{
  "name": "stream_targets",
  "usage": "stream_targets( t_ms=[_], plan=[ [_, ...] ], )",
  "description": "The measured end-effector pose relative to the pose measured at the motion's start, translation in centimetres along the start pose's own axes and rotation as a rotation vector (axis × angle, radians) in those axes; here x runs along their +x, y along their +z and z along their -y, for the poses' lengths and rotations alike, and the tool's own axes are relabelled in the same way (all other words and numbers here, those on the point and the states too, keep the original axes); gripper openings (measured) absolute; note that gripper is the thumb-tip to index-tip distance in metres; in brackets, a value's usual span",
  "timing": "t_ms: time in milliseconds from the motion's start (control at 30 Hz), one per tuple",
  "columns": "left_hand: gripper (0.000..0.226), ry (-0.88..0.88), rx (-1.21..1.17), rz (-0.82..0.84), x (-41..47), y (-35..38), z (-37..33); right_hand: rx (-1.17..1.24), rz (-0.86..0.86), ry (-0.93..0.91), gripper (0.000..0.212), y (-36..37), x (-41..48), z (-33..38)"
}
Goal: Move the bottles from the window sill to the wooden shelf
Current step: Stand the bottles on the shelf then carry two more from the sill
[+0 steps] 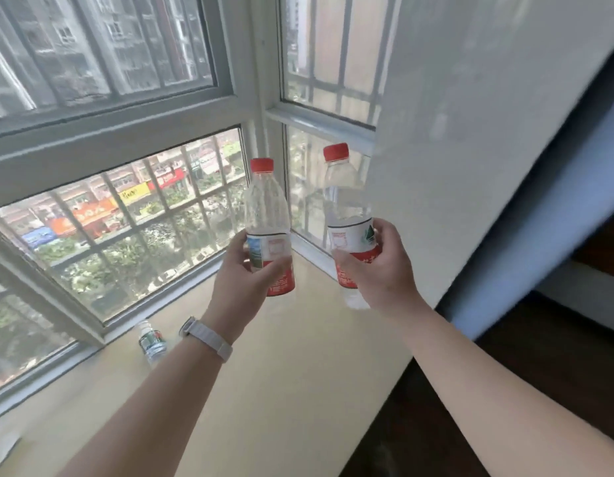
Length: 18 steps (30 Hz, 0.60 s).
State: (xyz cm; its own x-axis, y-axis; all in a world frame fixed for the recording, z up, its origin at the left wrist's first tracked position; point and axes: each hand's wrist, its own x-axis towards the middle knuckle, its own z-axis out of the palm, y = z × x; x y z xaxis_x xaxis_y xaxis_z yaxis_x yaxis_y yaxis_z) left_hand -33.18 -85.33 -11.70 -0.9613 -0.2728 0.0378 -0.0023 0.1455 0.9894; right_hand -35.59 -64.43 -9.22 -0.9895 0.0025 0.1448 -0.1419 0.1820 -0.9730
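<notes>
My left hand (245, 284) grips a clear, red-capped water bottle (266, 208) around its red and white label. A second red-capped bottle (347, 201) is held upright the same way in my right hand (378, 270). Both bottles are held near the far right corner of the cream window sill (281, 373); whether they touch it is unclear. A third, smaller bottle with a green label (151, 340) stands on the sill by the window frame, left of my left forearm. The wooden shelf is out of view.
Barred windows (126, 218) close off the sill at the back and on the right side. A white wall (470, 132) rises at the right, with a blue curtain or panel (546, 235) beyond it. Dark flooring (539, 356) lies below the sill's right edge.
</notes>
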Motion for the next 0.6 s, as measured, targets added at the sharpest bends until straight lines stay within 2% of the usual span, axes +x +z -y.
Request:
stream_targets(
  t_ms=[67,233,400,600],
  plan=[
    [0.065,0.028,-0.011,0.071,-0.1,1.5,-0.8,-0.007,-0.076,0.013,0.049,-1.9,-0.9,0.3],
    [0.066,0.083,-0.044,0.192,-1.1,5.7,-1.6,-0.036,-0.242,0.014,0.051,-6.5,-3.1,0.0],
    [0.048,0.106,-0.076,0.353,-1.8,11.4,-2.6,-0.046,-0.394,0.041,0.047,-12.1,-4.8,-0.6],
    [0.056,0.104,-0.051,0.534,-2.2,20.7,-3.1,-0.064,-0.588,0.103,0.044,-20.0,-6.6,-3.3]
  ],
)
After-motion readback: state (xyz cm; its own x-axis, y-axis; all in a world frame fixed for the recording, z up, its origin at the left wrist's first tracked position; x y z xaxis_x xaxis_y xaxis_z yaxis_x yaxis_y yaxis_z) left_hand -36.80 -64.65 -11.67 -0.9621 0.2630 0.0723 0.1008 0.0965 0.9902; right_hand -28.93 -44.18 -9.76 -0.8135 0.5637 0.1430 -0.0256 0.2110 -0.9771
